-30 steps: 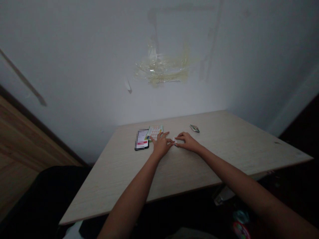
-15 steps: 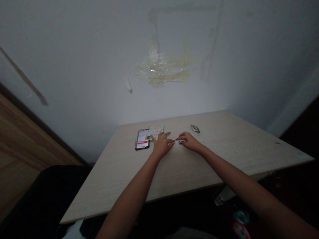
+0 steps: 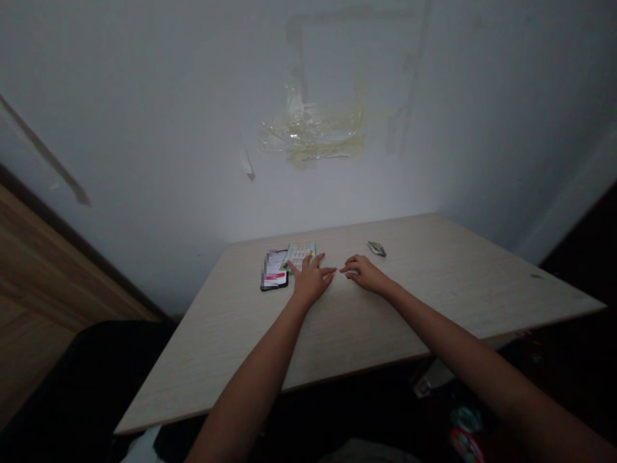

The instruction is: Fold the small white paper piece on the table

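Over the middle of the table, my left hand (image 3: 311,280) has its thumb and index finger close together at a small white paper piece (image 3: 339,271), while its other fingers spread out to the left. Facing it, my right hand (image 3: 365,272) is curled, with thumb and fingertips at the piece's right side. The fingers cover most of the piece, so its shape cannot be made out. A printed sheet (image 3: 299,253), white with green edges and rows of small pictures, lies just beyond my left hand, which partly covers it. The phone (image 3: 275,271) beside it has a lit screen.
A small crumpled packet (image 3: 376,248) lies beyond my right hand on the pale wooden table (image 3: 231,347). A wall with peeling clear tape (image 3: 313,135) rises behind the table. A dark small scrap (image 3: 537,276) lies near the right edge.
The blue-marked bit that showed beneath my right fingertips is now out of sight. Both hands stay nearly in place, with slight finger shifts around the white piece.
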Demonstrator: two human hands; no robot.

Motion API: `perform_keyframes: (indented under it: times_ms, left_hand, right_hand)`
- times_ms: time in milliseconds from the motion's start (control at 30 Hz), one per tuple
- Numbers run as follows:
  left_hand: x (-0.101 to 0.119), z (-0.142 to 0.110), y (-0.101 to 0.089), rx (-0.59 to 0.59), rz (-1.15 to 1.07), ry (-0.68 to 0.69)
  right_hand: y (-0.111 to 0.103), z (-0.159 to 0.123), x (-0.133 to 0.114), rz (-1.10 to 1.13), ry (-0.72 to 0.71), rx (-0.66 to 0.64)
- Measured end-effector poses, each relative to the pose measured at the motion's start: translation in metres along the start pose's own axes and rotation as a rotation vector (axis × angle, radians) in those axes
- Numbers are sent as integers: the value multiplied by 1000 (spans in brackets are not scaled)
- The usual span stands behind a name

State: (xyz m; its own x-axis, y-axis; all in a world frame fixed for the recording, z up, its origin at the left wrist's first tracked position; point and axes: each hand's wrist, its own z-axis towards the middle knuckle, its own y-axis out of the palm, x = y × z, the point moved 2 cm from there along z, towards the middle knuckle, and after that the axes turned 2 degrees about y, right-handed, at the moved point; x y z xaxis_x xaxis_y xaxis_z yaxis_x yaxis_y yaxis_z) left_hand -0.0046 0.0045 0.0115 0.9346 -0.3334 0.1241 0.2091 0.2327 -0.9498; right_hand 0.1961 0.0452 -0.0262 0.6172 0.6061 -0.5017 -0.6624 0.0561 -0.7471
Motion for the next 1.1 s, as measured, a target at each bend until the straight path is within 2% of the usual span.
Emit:
perform_keyframes:
  times_ms: [167,333,467,633,833,1100]
  left_hand:
    - [3,-1,1,3,-17,33]
    - [3,-1,2,-4,-46,39]
    - [2,-1,5,-20,-104,1]
    - [3,0,5,-1,-108,-19]
    - [3,-1,2,83,-12,44]
    - [3,-1,0,81,3,-43]
  right_hand:
    - [-6,1,-7,-34,-1,18]
    - [-10,0,-19,-70,-75,-74]
    - [-11,-1,-25,-133,-42,-54]
    - [-9,0,-22,-137,-45,-52]
    - [-7,1,-15,-114,-58,-49]
    - [-8,2,-18,-149,-35,-78]
